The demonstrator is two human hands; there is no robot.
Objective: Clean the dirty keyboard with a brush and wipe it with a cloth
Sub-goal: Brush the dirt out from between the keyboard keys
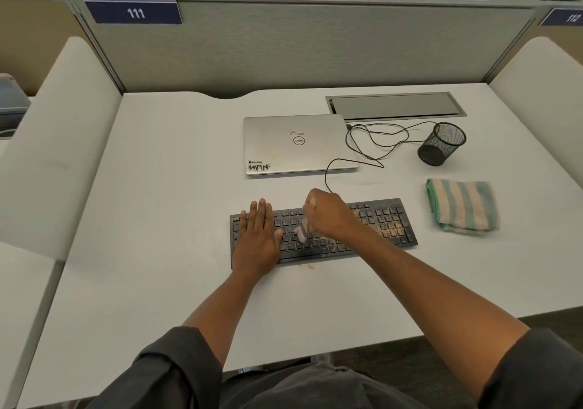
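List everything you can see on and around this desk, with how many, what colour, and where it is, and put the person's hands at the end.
keyboard: one, black, front centre of desk, tan dirt on its right end
brush: one, pinkish, blurred, over the middle keys
cloth: one, green and cream striped, folded, right of the keyboard
laptop: one, silver, closed, behind the keyboard
cable: black, looping right of the laptop
pen cup: one, black mesh, tilted, behind the cloth
desk: one, white
cable hatch: one, grey, back right of desk
number plates: two, dark blue, on the partition
left hand: flat on the keyboard's left end
right hand: grips the brush
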